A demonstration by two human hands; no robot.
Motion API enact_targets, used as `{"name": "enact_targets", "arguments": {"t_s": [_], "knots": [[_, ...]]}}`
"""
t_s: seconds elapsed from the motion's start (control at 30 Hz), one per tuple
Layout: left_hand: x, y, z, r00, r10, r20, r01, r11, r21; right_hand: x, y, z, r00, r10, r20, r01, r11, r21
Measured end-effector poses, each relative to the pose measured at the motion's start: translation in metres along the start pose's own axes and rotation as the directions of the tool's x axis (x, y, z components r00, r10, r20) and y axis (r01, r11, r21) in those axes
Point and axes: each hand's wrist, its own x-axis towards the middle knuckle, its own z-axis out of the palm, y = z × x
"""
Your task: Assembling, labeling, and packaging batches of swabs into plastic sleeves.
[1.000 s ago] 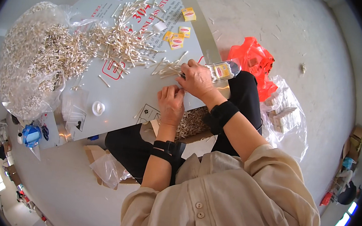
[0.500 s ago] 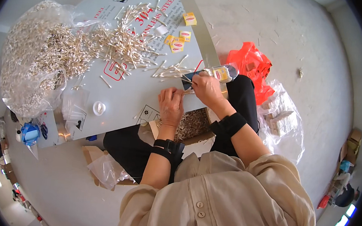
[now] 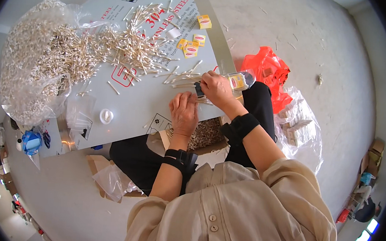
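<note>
Swabs were packed by two hands.
One clear packet (image 3: 237,81), lying long left to right, was pinched by the right hand (image 3: 216,89); a swab bundle (image 3: 202,100) was pinched by the left hand (image 3: 184,113). Four yellow tags (image 3: 190,47) were on the bench (image 3: 135,101).

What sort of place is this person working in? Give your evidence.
Probably a small hand-packing workshop: a large bag of cotton swabs, a loose swab pile on a grey worktable, and filled packets on the floor.

A loose heap of thin white cotton swabs (image 3: 130,50) lies on the grey sheet-metal table (image 3: 130,101). Left of the heap sits a clear plastic bag of swabs (image 3: 33,60); right of it, small yellow paper labels (image 3: 191,47); nearer the person, a small white round cap (image 3: 106,115).
</note>
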Motion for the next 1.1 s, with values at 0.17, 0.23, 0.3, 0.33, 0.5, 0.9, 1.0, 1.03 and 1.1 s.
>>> {"name": "enact_targets", "arguments": {"t_s": [0.17,0.23,0.3,0.33,0.5,0.9,1.0,1.03,1.1], "knots": [[-0.007,-0.004,-0.001,0.999,-0.028,0.016,0.028,1.000,-0.012,0.001,-0.010,-0.005,0.975,-0.189,0.113,0.184,0.982,0.053],[-0.006,-0.003,-0.002,0.998,-0.047,0.033,0.047,0.999,-0.004,0.003,-0.017,-0.003,0.979,-0.152,0.138,0.149,0.988,0.036],[-0.005,0.000,0.001,0.993,-0.112,0.048,0.110,0.993,0.039,0.010,-0.021,0.003,0.983,-0.151,0.101,0.148,0.988,0.040],[-0.004,-0.001,0.002,0.993,-0.111,0.049,0.109,0.993,0.038,0.013,-0.020,0.005,0.987,-0.148,0.063,0.146,0.988,0.043],[-0.001,0.000,0.007,0.984,-0.119,0.135,0.101,0.986,0.135,0.014,-0.013,0.005,0.980,-0.162,0.115,0.162,0.987,0.006],[-0.004,0.005,-0.008,0.950,-0.154,0.270,0.121,0.983,0.136,-0.044,-0.020,-0.005,0.955,0.235,-0.183,-0.103,0.838,0.536],[0.000,0.009,-0.015,0.923,-0.082,0.375,0.036,0.991,0.130,-0.055,-0.025,0.001,0.914,0.375,-0.153,-0.180,0.714,0.677],[0.000,0.009,-0.015,0.923,-0.081,0.377,0.033,0.991,0.132,-0.057,-0.024,0.002,0.930,0.319,-0.181,-0.160,0.797,0.582],[-0.001,0.010,-0.015,0.939,-0.175,0.296,0.170,0.985,0.042,-0.057,-0.024,-0.003,0.945,0.262,-0.198,-0.139,0.865,0.482]]}}
